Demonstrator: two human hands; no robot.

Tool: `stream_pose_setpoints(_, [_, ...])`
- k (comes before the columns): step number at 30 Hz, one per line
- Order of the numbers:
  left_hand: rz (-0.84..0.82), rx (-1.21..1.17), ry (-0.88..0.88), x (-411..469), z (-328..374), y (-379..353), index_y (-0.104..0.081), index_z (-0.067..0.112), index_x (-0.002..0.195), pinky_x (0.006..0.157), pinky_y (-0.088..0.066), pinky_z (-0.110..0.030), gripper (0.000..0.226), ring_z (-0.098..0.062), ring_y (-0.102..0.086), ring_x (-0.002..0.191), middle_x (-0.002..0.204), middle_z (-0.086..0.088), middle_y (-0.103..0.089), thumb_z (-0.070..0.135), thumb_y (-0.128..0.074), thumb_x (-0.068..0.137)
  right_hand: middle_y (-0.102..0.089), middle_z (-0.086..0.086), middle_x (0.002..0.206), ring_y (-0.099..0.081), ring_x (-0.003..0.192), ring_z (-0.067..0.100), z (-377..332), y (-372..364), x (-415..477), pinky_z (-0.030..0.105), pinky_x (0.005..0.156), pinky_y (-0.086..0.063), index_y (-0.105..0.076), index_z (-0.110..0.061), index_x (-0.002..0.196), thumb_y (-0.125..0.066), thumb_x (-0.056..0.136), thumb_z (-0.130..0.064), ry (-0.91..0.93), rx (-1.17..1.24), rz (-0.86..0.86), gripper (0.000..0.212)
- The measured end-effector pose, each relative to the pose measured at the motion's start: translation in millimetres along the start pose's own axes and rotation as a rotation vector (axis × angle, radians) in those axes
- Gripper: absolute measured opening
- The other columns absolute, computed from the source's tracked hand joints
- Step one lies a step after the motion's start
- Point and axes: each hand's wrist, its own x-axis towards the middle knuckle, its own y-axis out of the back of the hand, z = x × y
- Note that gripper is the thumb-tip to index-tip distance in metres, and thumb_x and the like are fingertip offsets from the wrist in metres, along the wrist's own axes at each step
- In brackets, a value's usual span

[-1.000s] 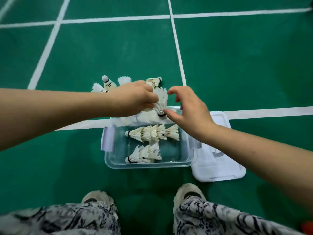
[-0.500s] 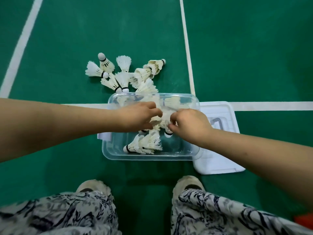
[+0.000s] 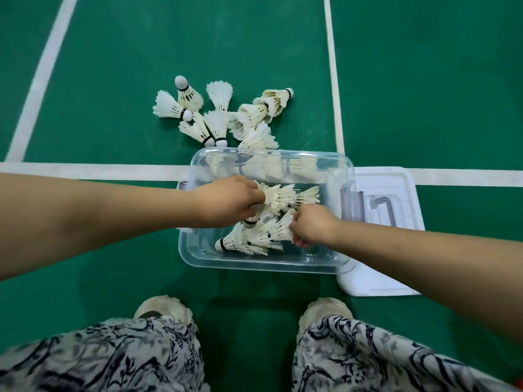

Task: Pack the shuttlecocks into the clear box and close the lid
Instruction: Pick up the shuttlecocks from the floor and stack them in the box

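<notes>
While the left hand (image 3: pixel 226 202) and right hand (image 3: pixel 311 226) each curl fingers round nested shuttlecocks (image 3: pixel 283 195) inside the clear box (image 3: pixel 254 265), a loose pile (image 3: pixel 220 117) lies beyond it, feather-light, crushable, likely best lifted by the cork.

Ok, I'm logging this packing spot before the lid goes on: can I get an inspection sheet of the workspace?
Surface: green court floor with white painted lines.
Job's things: clear plastic box open; two rows of white feather shuttlecocks inside, far row and near row; loose shuttlecock pile on the floor beyond; white plastic lid off, at the box's right.
Clutter: nothing seen.
Grippers: left hand grips the far row; right hand pinches the near row's feathers.
Cables: nothing seen.
Surroundings: patterned trousers, pale shoes.
</notes>
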Motion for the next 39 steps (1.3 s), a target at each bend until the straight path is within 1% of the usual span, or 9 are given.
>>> stream_pose_setpoints(4, [0.020, -0.044, 0.005, 5.4, -2.9, 1.4, -0.058, 0.005, 0.100, 0.076, -0.042, -0.034, 0.022, -0.027, -0.052, 0.088, 0.091, -0.012, -0.057, 0.021, -0.044, 0.093, -0.055, 0.007, 0.057, -0.053, 0.034, 0.007, 2.9, -11.2, 7.1, 0.020, 0.040, -0.046, -0.048, -0.006, 0.060, -0.039, 0.096, -0.001, -0.091, 0.202, -0.132, 0.038])
stream_pose_setpoints(9, [0.045, -0.051, -0.014, 10.5, 5.5, -0.2, -0.059, 0.006, 0.102, 0.074, -0.040, -0.032, 0.022, -0.025, -0.053, 0.090, 0.095, -0.011, -0.059, 0.020, -0.045, 0.092, -0.056, 0.007, 0.065, -0.050, 0.055, 0.015, 5.8, -14.5, 6.5, 0.022, 0.055, -0.043, -0.046, -0.011, 0.060, -0.047, 0.091, -0.003, -0.048, 0.032, -0.210, 0.033])
stream_pose_setpoints(11, [0.051, -0.043, -0.037, 11.5, 7.8, -2.2, -0.060, 0.007, 0.102, 0.072, -0.039, -0.031, 0.022, -0.023, -0.052, 0.091, 0.095, -0.009, -0.061, 0.020, -0.046, 0.092, -0.066, 0.020, 0.077, -0.052, 0.060, 0.023, 5.7, -16.4, 4.8, 0.028, 0.058, -0.043, -0.047, -0.010, 0.056, -0.049, 0.089, -0.004, -0.039, -0.099, -0.212, 0.033])
stream_pose_setpoints(15, [0.024, -0.022, -0.061, 13.7, 11.5, -1.5, -0.061, 0.012, 0.106, 0.077, -0.043, -0.035, 0.024, -0.023, -0.051, 0.097, 0.098, -0.007, -0.061, 0.024, -0.045, 0.093, -0.064, 0.015, 0.074, -0.050, 0.050, 0.019, -1.0, -5.0, -10.0, 0.021, 0.050, -0.039, -0.055, -0.010, 0.062, -0.046, 0.089, -0.013, -0.019, -0.275, -0.192, 0.029])
stream_pose_setpoints(18, [0.012, 0.009, -0.083, 17.1, 15.1, 3.7, -0.060, 0.014, 0.108, 0.085, -0.042, -0.038, 0.026, -0.024, -0.048, 0.101, 0.101, -0.006, -0.060, 0.028, -0.042, 0.095, -0.064, 0.012, 0.086, -0.057, 0.068, 0.024, -4.5, 11.7, -24.9, 0.022, 0.051, -0.039, -0.057, -0.010, 0.079, -0.052, 0.088, -0.024, 0.033, -0.318, -0.052, 0.018])
stream_pose_setpoints(21, [0.043, 0.041, -0.122, 21.3, 22.0, 10.7, -0.060, 0.013, 0.107, 0.084, -0.038, -0.034, 0.027, -0.025, -0.047, 0.099, 0.100, -0.006, -0.060, 0.028, -0.042, 0.094, -0.059, 0.013, 0.113, -0.054, 0.089, 0.028, -7.5, 22.4, -43.6, 0.029, 0.067, -0.040, -0.042, -0.008, 0.117, -0.061, 0.085, -0.032, 0.133, -0.230, 0.169, 0.044])
stream_pose_setpoints(26, [0.090, 0.077, -0.140, 27.9, 33.1, 21.7, -0.059, 0.016, 0.107, 0.081, -0.034, -0.030, 0.023, -0.022, -0.044, 0.099, 0.099, -0.004, -0.059, 0.026, -0.044, 0.094, -0.038, 0.012, 0.133, -0.051, 0.114, 0.034, -6.3, 33.4, -65.0, 0.036, 0.080, -0.042, -0.032, -0.010, 0.131, -0.060, 0.085, -0.039, 0.249, -0.188, 0.454, 0.061])
stream_pose_setpoints(34, [0.114, 0.051, -0.150, 37.0, 49.9, 22.8, -0.058, 0.016, 0.118, 0.088, -0.028, -0.024, 0.028, -0.025, -0.044, 0.114, 0.114, -0.006, -0.057, 0.023, -0.049, 0.092, -0.055, 0.001, 0.111, -0.041, 0.109, 0.027, 18.7, 38.0, -74.4, 0.037, 0.084, -0.035, -0.062, -0.021, 0.105, -0.048, 0.092, -0.035, 0.392, -0.461, 0.544, 0.023])
stream_pose_setpoints(39, [0.089, 0.001, 0.095, 44.2, 37.0, 14.4, -0.039, 0.017, 0.135, 0.101, -0.031, -0.033, 0.045, -0.024, -0.039, 0.126, 0.138, -0.005, -0.040, 0.020, -0.051, 0.091, -0.065, 0.002, 0.100, -0.054, 0.097, 0.029, 23.1, 38.2, -68.5, 0.033, 0.072, -0.026, -0.067, -0.018, 0.092, -0.045, 0.088, -0.025, 0.433, -0.597, 0.550, 0.023])
